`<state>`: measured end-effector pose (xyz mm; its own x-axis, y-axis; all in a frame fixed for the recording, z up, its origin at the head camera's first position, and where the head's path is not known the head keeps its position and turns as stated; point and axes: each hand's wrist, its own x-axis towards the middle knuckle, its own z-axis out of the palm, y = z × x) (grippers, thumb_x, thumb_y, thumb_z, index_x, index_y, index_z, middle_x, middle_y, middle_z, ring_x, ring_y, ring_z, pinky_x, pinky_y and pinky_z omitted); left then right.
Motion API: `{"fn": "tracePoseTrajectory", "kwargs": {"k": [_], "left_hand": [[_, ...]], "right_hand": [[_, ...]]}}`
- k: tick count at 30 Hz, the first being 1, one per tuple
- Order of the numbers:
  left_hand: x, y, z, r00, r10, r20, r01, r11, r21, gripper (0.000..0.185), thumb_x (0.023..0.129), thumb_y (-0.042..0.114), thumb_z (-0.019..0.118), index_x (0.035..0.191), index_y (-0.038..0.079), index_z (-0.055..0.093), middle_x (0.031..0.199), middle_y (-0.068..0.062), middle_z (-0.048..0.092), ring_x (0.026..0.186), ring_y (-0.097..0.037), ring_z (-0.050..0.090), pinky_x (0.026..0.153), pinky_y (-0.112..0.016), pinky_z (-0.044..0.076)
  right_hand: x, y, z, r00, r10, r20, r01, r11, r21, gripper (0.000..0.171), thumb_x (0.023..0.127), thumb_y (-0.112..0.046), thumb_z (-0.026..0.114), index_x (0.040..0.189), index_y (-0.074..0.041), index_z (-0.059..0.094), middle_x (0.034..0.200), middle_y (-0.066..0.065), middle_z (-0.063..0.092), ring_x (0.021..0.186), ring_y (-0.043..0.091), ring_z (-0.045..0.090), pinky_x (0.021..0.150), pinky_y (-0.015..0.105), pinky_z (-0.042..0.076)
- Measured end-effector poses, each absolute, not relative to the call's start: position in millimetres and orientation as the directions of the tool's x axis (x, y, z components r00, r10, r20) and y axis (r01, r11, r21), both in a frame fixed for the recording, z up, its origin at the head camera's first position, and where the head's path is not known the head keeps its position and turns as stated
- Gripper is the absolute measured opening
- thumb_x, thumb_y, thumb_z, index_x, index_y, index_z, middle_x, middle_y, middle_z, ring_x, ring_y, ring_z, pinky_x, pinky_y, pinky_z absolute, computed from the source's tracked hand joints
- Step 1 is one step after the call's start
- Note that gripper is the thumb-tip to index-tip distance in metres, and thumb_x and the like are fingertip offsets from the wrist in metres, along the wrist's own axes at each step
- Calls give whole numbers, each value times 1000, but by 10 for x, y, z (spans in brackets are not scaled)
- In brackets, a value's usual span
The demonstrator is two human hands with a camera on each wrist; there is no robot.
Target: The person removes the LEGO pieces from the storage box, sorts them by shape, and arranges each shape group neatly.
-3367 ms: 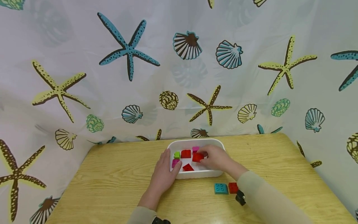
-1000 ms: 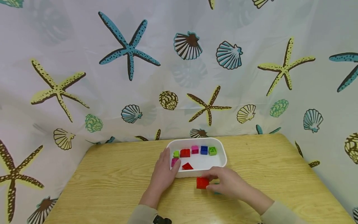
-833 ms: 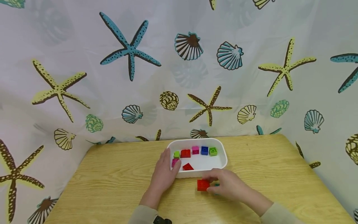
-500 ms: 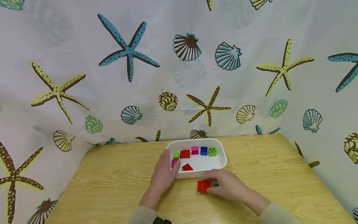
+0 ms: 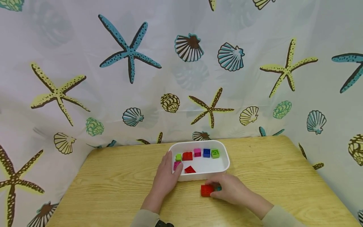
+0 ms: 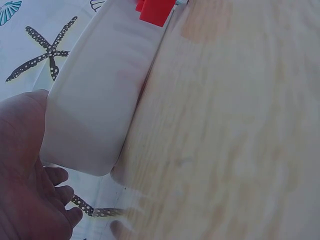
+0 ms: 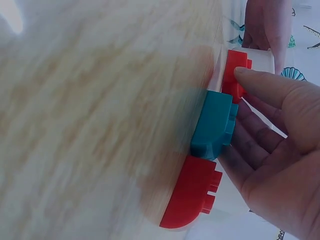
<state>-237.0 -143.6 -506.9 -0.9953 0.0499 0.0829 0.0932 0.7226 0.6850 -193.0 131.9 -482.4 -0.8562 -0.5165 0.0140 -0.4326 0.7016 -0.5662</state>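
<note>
My right hand [image 5: 231, 189] pinches a red toy brick [image 5: 206, 191] between thumb and fingers, low at the table in front of the white tray. Right beside that brick is a teal brick [image 7: 215, 125], mostly covered by the hand in the head view. A second red brick [image 7: 190, 192], rounded at one end, follows the teal one in a row; the hand hides it in the head view. My left hand [image 5: 165, 175] holds the left end of the white tray [image 5: 204, 177], thumb over the near rim and fingers along the outer side.
Inside the tray lie a red brick [image 5: 187, 156], a tilted red brick [image 5: 189, 169], pink bricks [image 5: 197, 152], a blue brick [image 5: 206, 153] and green bricks [image 5: 215, 154]. The wooden table [image 5: 119, 183] ends at a patterned curtain [image 5: 181, 78] behind the tray.
My right hand has carried the red brick out of the tray and down to the table in front, left of the teal brick. Lately it shifts slightly nearer me. The left hand stays put.
</note>
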Motion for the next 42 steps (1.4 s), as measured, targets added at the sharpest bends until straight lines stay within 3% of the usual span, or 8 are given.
{"fn": "tracePoseTrajectory", "kwargs": {"k": [16,32,39,42], "left_hand": [[-2373,-1427,-5077,-995,50,86,96,713,695,84,113,44,59,176,4,19,182,-18,21,167,-44,17,130,-68,23],[-2372,-1442,-5089,-995,54,85,98,717,691,85,113,45,58,176,4,19,182,-19,20,167,-44,17,130,-67,23],[-2371,-1449,-5085,-996,52,75,89,709,699,86,113,47,58,177,5,18,182,-18,20,167,-44,17,129,-70,24],[-2369,-1449,-5080,-997,51,59,78,703,707,87,112,48,59,177,7,17,183,-17,19,168,-44,16,129,-69,24]], "right_hand": [[-1912,1312,-4841,-852,-524,10,-446,714,-540,31,92,-21,92,123,-21,84,103,-16,69,93,10,59,83,32,54],[-1868,1329,-4850,-861,-507,-28,-407,722,-560,34,94,-26,91,126,-23,82,119,-13,75,106,11,65,98,45,59],[-1762,1337,-4719,-864,-502,46,-448,722,-527,39,95,-24,90,132,-18,79,137,-4,73,131,25,66,112,54,54],[-1727,1339,-4630,-874,-484,48,-424,709,-564,38,96,-22,90,131,-19,79,134,-3,74,128,26,68,110,55,56]]}}
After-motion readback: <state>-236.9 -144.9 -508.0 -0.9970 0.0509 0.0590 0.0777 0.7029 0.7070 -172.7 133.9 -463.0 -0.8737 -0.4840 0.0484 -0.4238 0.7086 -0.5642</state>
